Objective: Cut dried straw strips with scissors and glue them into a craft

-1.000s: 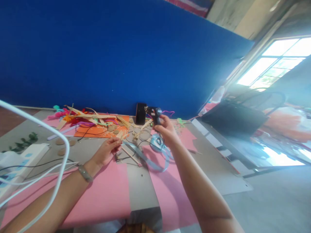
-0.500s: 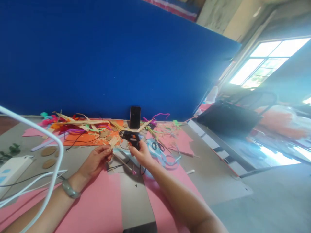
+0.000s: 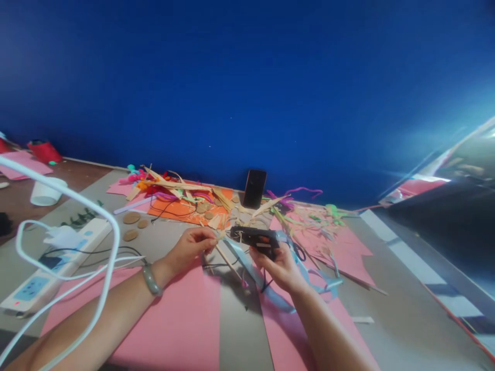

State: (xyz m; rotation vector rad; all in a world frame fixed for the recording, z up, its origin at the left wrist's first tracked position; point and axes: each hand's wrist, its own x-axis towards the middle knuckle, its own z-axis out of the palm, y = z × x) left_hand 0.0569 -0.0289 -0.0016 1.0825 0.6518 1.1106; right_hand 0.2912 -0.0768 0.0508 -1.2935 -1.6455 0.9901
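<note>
My right hand [image 3: 280, 265] grips a black glue gun [image 3: 255, 238] with its nozzle pointing left, low over the table. My left hand [image 3: 191, 247] pinches a small piece of pale straw-like strip [image 3: 220, 236] right at the nozzle's tip. A thin wooden stick [image 3: 230, 264] and a light blue ribbon [image 3: 251, 273] lie under and between the hands on the grey table [image 3: 240, 330]. Pink paper sheets [image 3: 181, 319] lie beneath both forearms. A green bracelet sits on my left wrist.
A black phone [image 3: 255, 188] leans on the blue wall [image 3: 247, 87]. An orange sheet [image 3: 178, 211] holds straw strips, pipe cleaners and cardboard discs. A white power strip [image 3: 46, 263] with white cables sits at left, a white cup [image 3: 46, 193] beyond it. Scissors [image 3: 297, 251] lie right of my hand.
My right hand has brought the glue gun down from near the phone to the left hand's strip. The view has swung left, away from the window.
</note>
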